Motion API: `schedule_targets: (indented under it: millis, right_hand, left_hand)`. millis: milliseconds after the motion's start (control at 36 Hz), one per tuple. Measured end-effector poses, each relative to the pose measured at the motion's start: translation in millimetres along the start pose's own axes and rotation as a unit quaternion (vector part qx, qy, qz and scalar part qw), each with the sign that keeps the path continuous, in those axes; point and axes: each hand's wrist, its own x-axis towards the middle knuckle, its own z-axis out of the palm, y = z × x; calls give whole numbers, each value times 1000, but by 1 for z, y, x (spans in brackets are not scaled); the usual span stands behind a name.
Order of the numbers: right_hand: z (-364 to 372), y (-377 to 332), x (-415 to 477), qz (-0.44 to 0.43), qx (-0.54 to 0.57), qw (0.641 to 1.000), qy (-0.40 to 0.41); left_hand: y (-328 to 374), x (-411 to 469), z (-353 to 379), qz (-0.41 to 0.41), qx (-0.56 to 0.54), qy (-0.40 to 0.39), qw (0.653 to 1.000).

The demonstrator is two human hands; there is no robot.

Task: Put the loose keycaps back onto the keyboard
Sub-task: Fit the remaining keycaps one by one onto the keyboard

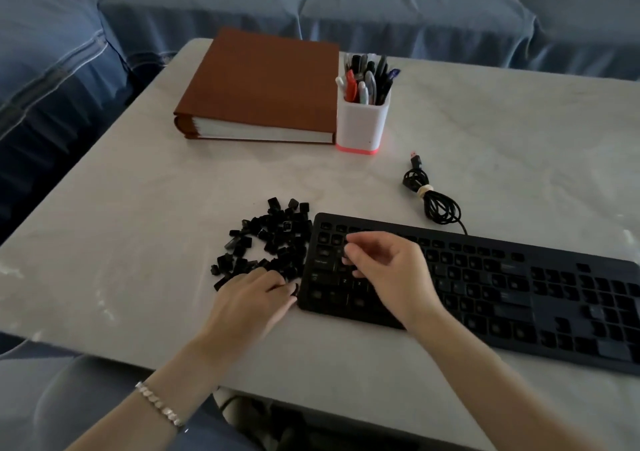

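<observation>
The likeliest slip starts in the left hand [252, 294]: it seems to pinch a single keycap [294, 289] between thumb and forefinger just at the keyboard's near-left corner. A cap held that lightly could drop onto the counter [138, 228] or roll off its near edge. I judge the bigger risk to be wrong placement. The light is dim and the legends are hard to read, so a cap could be pressed onto the wrong socket or seated crooked, and forcing it could bend the clip beneath. The left wrist could also sweep the pile of keycaps [273, 239] wider apart.

The left hand lies palm down at the six o'clock edge of that pile, its other fingers curled among the caps. The right hand [384, 270] hovers over the upper-left rows of the keyboard [547, 254], with its fingers bent and its fingertips [349, 242] drawn toward the thumb. Whether they hold a cap I cannot tell.

The pile sits at nine o'clock of the keyboard, touching its left edge. Most sockets appear bare, so much of the job seems left. A coiled cable [436, 201] lies at twelve o'clock of the right hand. Farther off stand a pen cup [363, 121] and, just beside it at nine o'clock, a brown binder [263, 86].
</observation>
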Motion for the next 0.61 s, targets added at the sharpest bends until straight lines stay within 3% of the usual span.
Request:
schedule_targets:
  millis: [83,139,194,278,361,444,611]
  right_hand:
    - [-20,-10,-1,77,159,984,2]
    - [-31,-15,-4,109,235,966,7]
    - [-42,-18,-7,125,290,949,11]
    - [-56,-19,-13,116,330,937,9]
    - [-68,-19,-20,78,289,954,6]
    - [-77,-19,-26,38,236,971,17]
    - [-90,-16,-34,9,179,983,51]
  left_hand:
    - [6,8,-4,-102,-87,30,991]
    - [16,20,-13,-202,-166,57,963]
    - [28,35,-22,-286,-245,78,923]
    - [48,62,-36,-377,-396,87,832]
    - [68,82,-43,-412,-506,75,754]
    - [86,94,-45,-421,-571,55,703]
    - [109,104,-41,-392,-622,-8,678]
